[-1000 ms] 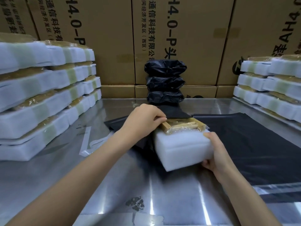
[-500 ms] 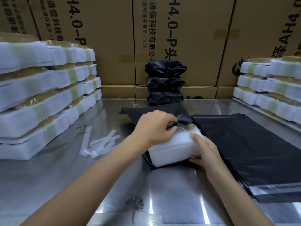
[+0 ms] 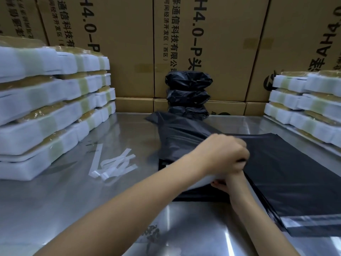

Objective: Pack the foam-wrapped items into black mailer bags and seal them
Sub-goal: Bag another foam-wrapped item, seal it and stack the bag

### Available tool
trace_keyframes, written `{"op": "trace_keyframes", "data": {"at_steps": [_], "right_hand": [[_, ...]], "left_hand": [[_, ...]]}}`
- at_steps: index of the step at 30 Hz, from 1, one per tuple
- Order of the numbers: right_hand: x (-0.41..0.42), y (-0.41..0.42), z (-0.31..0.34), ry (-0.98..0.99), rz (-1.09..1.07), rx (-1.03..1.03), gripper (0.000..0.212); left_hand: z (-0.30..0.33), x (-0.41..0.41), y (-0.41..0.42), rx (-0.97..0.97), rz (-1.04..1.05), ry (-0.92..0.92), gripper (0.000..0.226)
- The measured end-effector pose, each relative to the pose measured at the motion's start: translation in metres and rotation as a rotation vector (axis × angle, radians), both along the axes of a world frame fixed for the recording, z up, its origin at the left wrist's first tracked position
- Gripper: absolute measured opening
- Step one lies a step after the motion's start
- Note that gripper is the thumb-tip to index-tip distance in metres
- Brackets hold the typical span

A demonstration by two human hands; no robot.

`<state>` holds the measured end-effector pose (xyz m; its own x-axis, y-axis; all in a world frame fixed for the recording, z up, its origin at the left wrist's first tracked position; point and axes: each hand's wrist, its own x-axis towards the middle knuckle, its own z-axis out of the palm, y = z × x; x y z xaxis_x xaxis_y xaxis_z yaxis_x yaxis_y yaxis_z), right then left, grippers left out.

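A black mailer bag point(image 3: 182, 141) lies on the steel table point(image 3: 73, 204) with a foam-wrapped item point(image 3: 200, 182) almost fully inside it; only a white foam edge shows at the bag's mouth. My left hand point(image 3: 224, 156) is closed on the bag's upper edge at the mouth. Mostly hidden beneath it, my right hand point(image 3: 221, 184) has its fingers on the near end of the foam item. A stack of flat black mailer bags point(image 3: 287, 172) lies to the right, its grey seal strip point(image 3: 313, 221) at the near end.
Tall stacks of foam-wrapped items stand at the left point(image 3: 46, 111) and right point(image 3: 310, 102). Three sealed black packages point(image 3: 188, 95) are piled at the back against cardboard boxes point(image 3: 203, 43). Peeled white seal strips point(image 3: 112, 165) lie on the table left of the bag.
The foam item has gone from half exposed to almost fully inside the black bag. My left hand has drawn the bag's mouth toward me over it; my right hand has slid under the left.
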<state>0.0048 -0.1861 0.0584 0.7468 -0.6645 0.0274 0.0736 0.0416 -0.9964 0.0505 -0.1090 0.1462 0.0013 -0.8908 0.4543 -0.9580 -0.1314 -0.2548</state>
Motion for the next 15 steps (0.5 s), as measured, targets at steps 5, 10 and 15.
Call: {"op": "trace_keyframes", "data": {"at_steps": [5, 10, 15], "right_hand": [[0.001, -0.004, 0.003, -0.030, -0.048, 0.136, 0.016], [-0.005, -0.002, 0.001, -0.013, -0.037, 0.151, 0.014], [-0.005, 0.006, 0.010, -0.018, -0.052, 0.504, 0.032]], "left_hand": [[-0.006, 0.010, 0.033, -0.179, 0.147, 0.040, 0.044], [-0.007, 0.039, 0.069, -0.236, 0.511, 0.040, 0.049], [-0.027, 0.026, 0.107, -0.093, 0.310, -0.067, 0.065]]}}
